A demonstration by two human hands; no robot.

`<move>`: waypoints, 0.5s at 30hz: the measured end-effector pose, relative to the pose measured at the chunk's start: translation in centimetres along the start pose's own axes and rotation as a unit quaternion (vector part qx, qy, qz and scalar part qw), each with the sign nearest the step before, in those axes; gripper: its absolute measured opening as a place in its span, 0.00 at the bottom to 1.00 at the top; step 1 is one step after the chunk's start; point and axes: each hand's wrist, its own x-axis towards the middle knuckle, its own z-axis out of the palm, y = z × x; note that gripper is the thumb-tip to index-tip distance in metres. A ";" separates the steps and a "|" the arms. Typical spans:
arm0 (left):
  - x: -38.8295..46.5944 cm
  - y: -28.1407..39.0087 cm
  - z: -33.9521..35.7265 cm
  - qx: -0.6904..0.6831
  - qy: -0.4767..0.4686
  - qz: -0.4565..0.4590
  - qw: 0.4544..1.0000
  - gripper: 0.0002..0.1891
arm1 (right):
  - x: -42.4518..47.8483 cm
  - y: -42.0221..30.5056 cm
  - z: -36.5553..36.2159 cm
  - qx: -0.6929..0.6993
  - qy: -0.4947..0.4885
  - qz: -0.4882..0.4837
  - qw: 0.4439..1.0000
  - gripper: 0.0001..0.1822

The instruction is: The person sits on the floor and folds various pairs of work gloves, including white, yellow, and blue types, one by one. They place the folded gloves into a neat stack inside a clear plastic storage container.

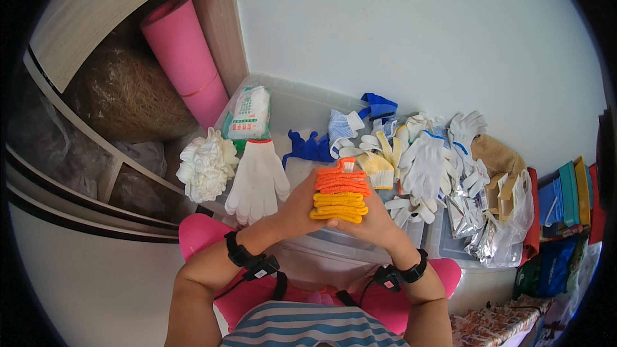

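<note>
Between both palms I hold a compact stack of knit glove cuffs, with orange cuffs (341, 182) on top and yellow cuffs (339, 207) below. My left hand (300, 206) presses the left side and my right hand (373, 216) the right. The glove bodies are hidden by my hands. Just left of my left hand lie white knit gloves (256, 180) with a red cuff edge. A ruffled white bundle of fabric (208, 166) is beside them. Beyond my right hand spreads a heap of loose work gloves, among them a yellow-and-white glove (378, 164) and a white glove with blue trim (424, 159).
A translucent plastic bin (299, 87) stands against the wall (409, 33). A plastic glove pack (248, 115) and blue fabric pieces (308, 147) lie on it. At right are silver foil packets (465, 217) and a cardboard box (503, 193). A rolled pink mat (185, 58) leans in the cabinet.
</note>
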 end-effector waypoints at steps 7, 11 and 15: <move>0.1 0.6 -0.7 0.038 -0.030 -0.018 0.999 0.36 | -0.2 -0.6 0.9 0.092 0.073 0.069 0.991 0.44; 0.0 -0.5 0.0 0.002 -0.006 -0.013 1.000 0.35 | 0.0 -0.4 1.8 0.161 0.089 0.092 0.979 0.53; -0.2 -0.8 0.9 0.000 0.036 -0.001 0.999 0.35 | 0.0 -0.2 2.2 0.184 0.085 0.107 0.973 0.59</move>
